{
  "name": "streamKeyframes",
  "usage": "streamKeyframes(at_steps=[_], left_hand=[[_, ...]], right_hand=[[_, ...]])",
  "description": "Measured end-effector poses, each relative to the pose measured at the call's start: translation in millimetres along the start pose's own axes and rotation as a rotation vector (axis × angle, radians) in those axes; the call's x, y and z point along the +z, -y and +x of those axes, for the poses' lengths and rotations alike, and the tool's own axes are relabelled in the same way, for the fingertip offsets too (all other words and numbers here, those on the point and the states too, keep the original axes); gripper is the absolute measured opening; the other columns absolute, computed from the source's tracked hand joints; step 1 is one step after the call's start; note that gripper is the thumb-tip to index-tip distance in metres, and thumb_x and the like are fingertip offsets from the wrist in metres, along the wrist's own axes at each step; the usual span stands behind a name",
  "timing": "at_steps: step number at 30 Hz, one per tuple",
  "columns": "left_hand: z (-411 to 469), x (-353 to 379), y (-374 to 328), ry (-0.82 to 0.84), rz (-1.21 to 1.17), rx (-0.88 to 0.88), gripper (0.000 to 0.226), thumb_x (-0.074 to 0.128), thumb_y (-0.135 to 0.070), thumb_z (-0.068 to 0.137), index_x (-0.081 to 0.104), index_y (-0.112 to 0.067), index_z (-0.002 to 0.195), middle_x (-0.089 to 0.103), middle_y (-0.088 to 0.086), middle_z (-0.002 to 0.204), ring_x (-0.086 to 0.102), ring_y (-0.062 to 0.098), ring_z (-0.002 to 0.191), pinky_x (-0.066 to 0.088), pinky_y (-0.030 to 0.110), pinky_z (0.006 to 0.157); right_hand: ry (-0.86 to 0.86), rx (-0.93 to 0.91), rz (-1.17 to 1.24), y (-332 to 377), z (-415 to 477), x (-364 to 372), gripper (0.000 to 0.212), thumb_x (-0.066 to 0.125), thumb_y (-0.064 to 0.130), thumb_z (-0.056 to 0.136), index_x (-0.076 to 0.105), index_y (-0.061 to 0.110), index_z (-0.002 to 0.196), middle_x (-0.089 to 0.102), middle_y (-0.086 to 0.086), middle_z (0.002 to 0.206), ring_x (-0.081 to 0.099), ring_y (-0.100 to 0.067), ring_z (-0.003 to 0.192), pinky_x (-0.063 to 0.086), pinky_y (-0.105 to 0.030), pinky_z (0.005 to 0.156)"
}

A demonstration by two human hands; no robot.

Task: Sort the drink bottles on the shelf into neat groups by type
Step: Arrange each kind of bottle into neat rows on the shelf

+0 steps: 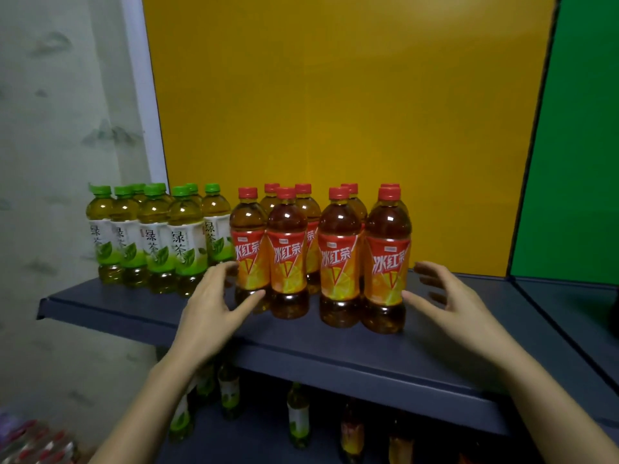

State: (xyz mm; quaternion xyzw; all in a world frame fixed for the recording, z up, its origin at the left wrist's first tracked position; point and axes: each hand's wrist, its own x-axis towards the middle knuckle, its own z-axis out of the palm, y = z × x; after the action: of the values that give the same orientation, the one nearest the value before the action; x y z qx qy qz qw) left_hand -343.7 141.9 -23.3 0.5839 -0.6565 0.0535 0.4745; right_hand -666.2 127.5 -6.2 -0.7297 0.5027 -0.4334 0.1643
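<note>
- At the far left we see a pale wall with faint grey-green painted motifs. In the bottom corner lies a blurred pack of red-capped items that we cannot identify.
- On the left end of the dark blue metal shelf stand the clear plastic green-tea bottles with green caps and white-and-green labels. They are upright and packed close in two rough rows.
- Our left hand comes up from below, between the two groups. Its fingers are straight and spread, and it holds nothing. The fingertips lie by the left side of the leftmost red-labelled bottle, and the thumb tip is at that bottle's lower front.
- Just right of the green group stand the clear plastic iced-tea bottles with red caps and red-and-orange labels. All are upright, four in front and more behind, with a small gap between the second and third front bottles.
- Our right hand is spread and lightly curved, gripping nothing. Its thumb tip is at the lower right of the rightmost front bottle, possibly touching it. The fingers stay apart from the bottles.
- Behind the shelf rises a flat yellow back panel, and to its right a green panel.
- Below the shelf, in dim light, more bottles on a lower level stand upright, seemingly both kinds mixed.
</note>
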Motion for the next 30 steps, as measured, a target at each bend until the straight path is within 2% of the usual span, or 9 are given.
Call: streamKeyframes(at_steps=[2, 6, 9, 11, 13, 14, 19, 24, 30], left_hand=[[15.3, 5.1, 7.4, -0.002, -0.035, -0.003, 0.074, 0.068, -0.050, 0.070, 0.041, -0.016, 0.130, 0.048, -0.001, 0.124, 0.050, 0.015, 0.112, 0.045, 0.033, 0.088], [39.3, 15.0, 17.0, -0.009, -0.117, -0.045, 0.094, 0.079, -0.047, 0.059, 0.033, -0.016, 0.135, 0.043, 0.000, 0.127, 0.047, 0.010, 0.103, 0.042, 0.028, 0.084], [54.1, 21.0, 29.1, 0.063, -0.250, -0.122, 0.107, 0.080, -0.050, 0.048, 0.029, -0.018, 0.137, 0.045, 0.002, 0.131, 0.049, 0.013, 0.106, 0.045, 0.030, 0.087], [60.8, 25.7, 36.4, 0.141, -0.360, -0.170, 0.112, 0.082, -0.048, 0.044, 0.027, -0.020, 0.138, 0.047, 0.002, 0.132, 0.049, 0.014, 0.112, 0.045, 0.035, 0.094], [64.1, 31.6, 38.9, 0.194, -0.442, -0.169, 0.108, 0.085, -0.040, 0.046, 0.028, -0.022, 0.137, 0.049, -0.002, 0.127, 0.049, 0.014, 0.111, 0.043, 0.035, 0.097], [64.5, 34.7, 38.7, 0.197, -0.464, -0.151, 0.104, 0.086, -0.036, 0.047, 0.030, -0.022, 0.134, 0.050, -0.004, 0.122, 0.049, 0.012, 0.109, 0.043, 0.033, 0.095], [66.0, 45.3, 41.6, 0.187, -0.492, -0.106, 0.104, 0.084, -0.040, 0.047, 0.028, -0.019, 0.132, 0.046, -0.008, 0.117, 0.047, 0.012, 0.108, 0.041, 0.031, 0.093], [66.7, 49.7, 45.0, 0.187, -0.505, -0.080, 0.101, 0.085, -0.042, 0.048, 0.029, -0.017, 0.128, 0.048, -0.006, 0.117, 0.050, 0.016, 0.110, 0.044, 0.035, 0.094], [66.2, 55.7, 41.8, 0.156, -0.493, -0.070, 0.101, 0.085, -0.041, 0.050, 0.028, -0.015, 0.129, 0.050, 0.004, 0.126, 0.050, 0.020, 0.114, 0.043, 0.033, 0.092]], right_hand=[[-0.020, -0.008, 0.011, 3.5, 8.2, 4.9, 0.064, 0.064, 0.035, 0.080, 0.036, 0.022, 0.136, 0.045, 0.007, 0.134, 0.044, -0.009, 0.120, 0.039, -0.026, 0.097], [-0.037, 0.006, 0.058, 9.7, 15.6, 19.4, 0.069, 0.066, 0.039, 0.074, 0.033, 0.029, 0.134, 0.045, 0.021, 0.113, 0.046, 0.003, 0.101, 0.040, -0.012, 0.076], [-0.051, 0.049, 0.092, 14.4, 20.6, 31.3, 0.077, 0.069, 0.038, 0.071, 0.029, 0.027, 0.136, 0.044, 0.027, 0.103, 0.048, 0.002, 0.096, 0.041, -0.013, 0.076], [-0.062, 0.077, 0.112, 18.4, 23.0, 38.8, 0.080, 0.070, 0.043, 0.064, 0.029, 0.030, 0.131, 0.047, 0.020, 0.110, 0.049, -0.001, 0.101, 0.045, -0.020, 0.085], [-0.102, 0.095, 0.117, 21.0, 24.8, 46.1, 0.080, 0.071, 0.048, 0.058, 0.028, 0.034, 0.124, 0.048, 0.013, 0.118, 0.050, -0.007, 0.109, 0.045, -0.030, 0.094], [-0.125, 0.102, 0.118, 22.1, 25.1, 50.0, 0.079, 0.072, 0.047, 0.058, 0.027, 0.034, 0.123, 0.047, 0.011, 0.119, 0.050, -0.008, 0.110, 0.044, -0.031, 0.094], [-0.229, 0.144, 0.146, 27.7, 26.9, 66.5, 0.078, 0.074, 0.030, 0.072, 0.026, 0.022, 0.132, 0.047, 0.008, 0.121, 0.049, -0.009, 0.111, 0.042, -0.026, 0.089], [-0.267, 0.159, 0.139, 31.7, 26.8, 73.9, 0.075, 0.070, 0.027, 0.076, 0.023, 0.020, 0.133, 0.047, 0.006, 0.123, 0.049, -0.009, 0.112, 0.043, -0.031, 0.095], [-0.289, 0.156, 0.103, 34.8, 27.4, 79.8, 0.079, 0.069, 0.027, 0.078, 0.017, 0.018, 0.137, 0.043, 0.007, 0.125, 0.046, -0.007, 0.114, 0.040, -0.025, 0.091]])
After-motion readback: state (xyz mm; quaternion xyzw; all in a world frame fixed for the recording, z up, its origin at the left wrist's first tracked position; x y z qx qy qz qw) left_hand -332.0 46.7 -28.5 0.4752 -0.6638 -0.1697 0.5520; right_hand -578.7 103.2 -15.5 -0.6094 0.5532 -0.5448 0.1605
